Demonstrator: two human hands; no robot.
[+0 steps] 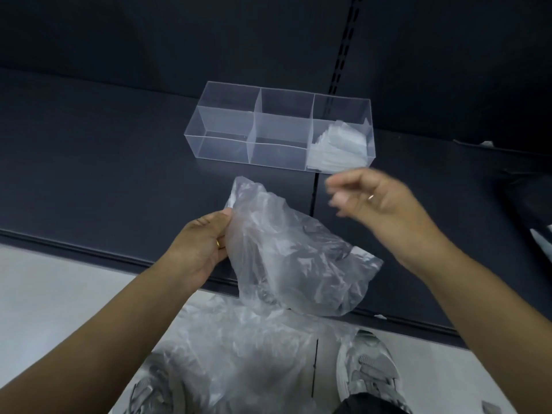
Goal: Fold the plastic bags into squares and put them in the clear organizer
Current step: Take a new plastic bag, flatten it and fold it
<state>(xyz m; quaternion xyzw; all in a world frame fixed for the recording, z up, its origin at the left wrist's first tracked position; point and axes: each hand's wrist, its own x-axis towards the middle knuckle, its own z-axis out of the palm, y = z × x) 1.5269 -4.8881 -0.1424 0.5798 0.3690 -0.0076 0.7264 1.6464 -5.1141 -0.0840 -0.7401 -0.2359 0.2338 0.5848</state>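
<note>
Crumpled clear bag (286, 258) above the shelf (89, 174) edge, left hand (203, 246) gripping its upper left edge, right hand (379, 204) blurred, loosely curled, empty, bag slanting upper left to lower right, wrinkled, translucent, organizer (227, 127) behind, folded squares (340, 147) in its right end

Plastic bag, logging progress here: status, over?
Left hand grips plastic bag, unfolded. Right hand empty, blurred, near clear organizer. Folded bags at its right end. Nothing blocking.
</note>
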